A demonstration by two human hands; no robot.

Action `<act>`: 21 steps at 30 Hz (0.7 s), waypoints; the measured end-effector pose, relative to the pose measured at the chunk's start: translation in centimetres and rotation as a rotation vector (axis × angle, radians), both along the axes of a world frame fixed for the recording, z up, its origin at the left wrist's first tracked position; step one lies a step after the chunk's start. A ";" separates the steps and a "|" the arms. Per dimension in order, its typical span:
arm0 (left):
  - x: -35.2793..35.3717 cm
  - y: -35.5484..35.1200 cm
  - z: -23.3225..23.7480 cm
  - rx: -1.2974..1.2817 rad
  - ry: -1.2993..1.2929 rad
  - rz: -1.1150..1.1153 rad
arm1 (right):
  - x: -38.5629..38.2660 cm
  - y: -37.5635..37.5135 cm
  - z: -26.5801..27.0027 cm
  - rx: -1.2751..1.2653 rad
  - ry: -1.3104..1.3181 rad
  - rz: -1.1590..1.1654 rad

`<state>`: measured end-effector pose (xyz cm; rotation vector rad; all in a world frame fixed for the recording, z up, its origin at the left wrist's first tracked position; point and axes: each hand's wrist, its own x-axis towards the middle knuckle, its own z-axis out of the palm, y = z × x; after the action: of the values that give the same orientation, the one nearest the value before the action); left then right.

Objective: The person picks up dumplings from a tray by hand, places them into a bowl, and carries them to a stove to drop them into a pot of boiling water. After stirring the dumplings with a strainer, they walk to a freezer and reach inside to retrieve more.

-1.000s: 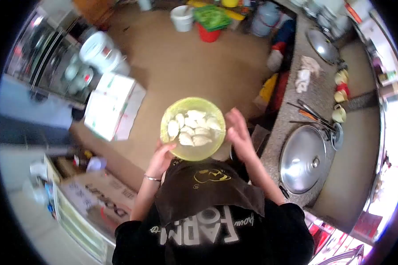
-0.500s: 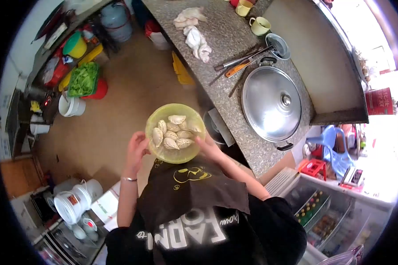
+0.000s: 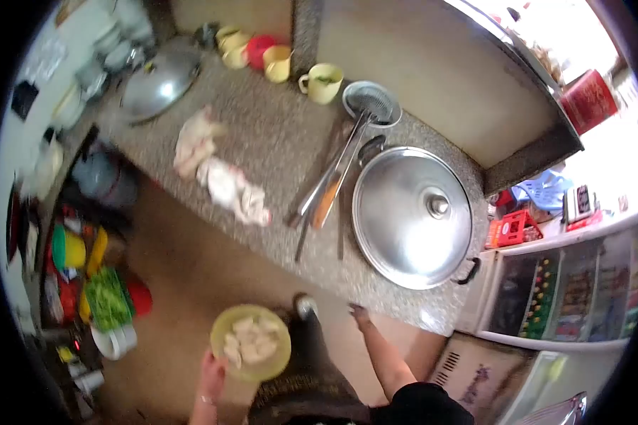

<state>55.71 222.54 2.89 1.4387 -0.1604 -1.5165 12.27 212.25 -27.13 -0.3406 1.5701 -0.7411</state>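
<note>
My left hand [image 3: 213, 374] is closed on the rim of a yellow-green bowl [image 3: 279, 358], gripping its lower left side. Several pale, crimped dumplings [image 3: 251, 341] lie inside the bowl, a little blurred. My right hand [image 3: 360, 316] is off the bowl, beside the counter's front edge, fingers apart and holding nothing that I can see. Beyond that hand, a large steel pot with a domed lid [image 3: 404, 212] stands on the granite counter [image 3: 276, 127]. To its left lie a wire skimmer [image 3: 376, 106] and an orange-handled utensil [image 3: 326, 202].
Crumpled cloths [image 3: 223, 188] lie on the counter near its edge. Yellow mugs [image 3: 324, 83] and a loose lid [image 3: 161, 83] stand farther back. At floor level on the left are a basket of green leaves [image 3: 109, 301] and a white bucket [image 3: 114, 341]. A glass-fronted fridge [image 3: 567, 290] stands at right.
My right hand has let go of the bowl and moved toward the counter. The bowl, now in my left hand alone, sits lower in view. The view has tilted up toward the counter.
</note>
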 end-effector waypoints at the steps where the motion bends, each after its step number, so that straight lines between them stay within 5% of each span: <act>1: 1.0 0.7 -1.1 0.078 -0.053 -0.011 | -1.3 -1.6 -1.9 0.043 0.085 -0.134; 4: 2.6 0.6 -2.0 -0.080 -0.091 -0.069 | -2.7 -4.6 -6.5 0.142 0.181 -0.386; 7: 3.3 -0.3 0.8 0.098 -0.145 -0.020 | -2.3 -5.3 -8.6 0.178 0.169 -0.475; 15: 2.5 -2.7 2.9 -0.022 -0.093 0.173 | -1.0 -4.3 -10.0 0.207 0.132 -0.476; 21: 8.1 1.1 -1.9 0.072 -0.046 0.068 | -1.2 -5.8 -10.5 0.224 0.149 -0.402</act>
<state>63.82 223.68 0.96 1.5221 -0.0844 -1.4481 11.06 206.49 -37.63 0.0921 1.8700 -0.8488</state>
